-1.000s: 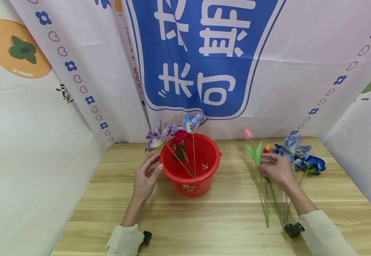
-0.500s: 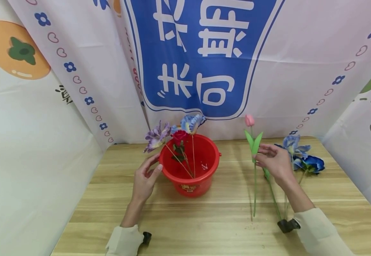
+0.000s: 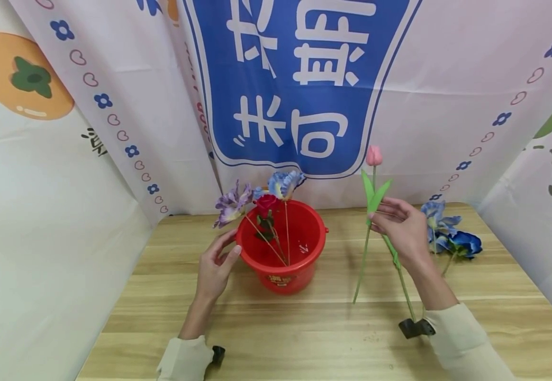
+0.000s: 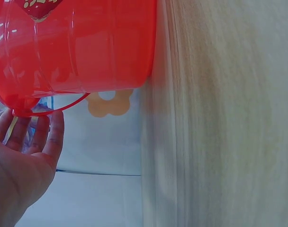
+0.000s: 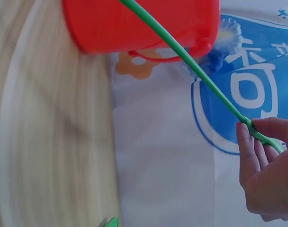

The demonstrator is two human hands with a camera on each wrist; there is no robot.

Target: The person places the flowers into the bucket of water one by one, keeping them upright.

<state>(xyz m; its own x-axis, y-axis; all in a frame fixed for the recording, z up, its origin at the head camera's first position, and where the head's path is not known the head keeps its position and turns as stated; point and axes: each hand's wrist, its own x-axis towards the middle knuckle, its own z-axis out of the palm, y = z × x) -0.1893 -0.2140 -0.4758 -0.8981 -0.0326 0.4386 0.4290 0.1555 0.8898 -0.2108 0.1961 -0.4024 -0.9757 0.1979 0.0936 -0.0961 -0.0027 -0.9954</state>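
Observation:
My left hand (image 3: pixel 215 272) rests at the left rim of a red bucket (image 3: pixel 289 280), its fairly straight fingers (image 4: pixel 56 127) touching the bucket's side by the thin red handle (image 4: pixel 73 105). Inside the bucket lean a purple flower (image 3: pixel 233 203), a red rose (image 3: pixel 267 203) and a blue flower (image 3: pixel 285 185). To the bucket's right, my right hand (image 3: pixel 401 227) pinches a pink tulip (image 3: pixel 373 156) by its green stem just below the leaves. Its blossom points up, and the stem (image 5: pixel 182 52) slants down toward the bucket side, above the table.
Right of my right hand, a light blue flower (image 3: pixel 440 217) and a dark blue flower (image 3: pixel 466 244) lie on the wooden table (image 3: pixel 323 344). Another green stem (image 3: pixel 405 288) lies partly under the right hand and wrist. Printed white cloth (image 3: pixel 428 132) encloses the back and sides.
My right hand has taken the pink tulip up off the table and carried it left and upward, its stem end swinging toward the bucket. The left hand and bucket have stayed put.

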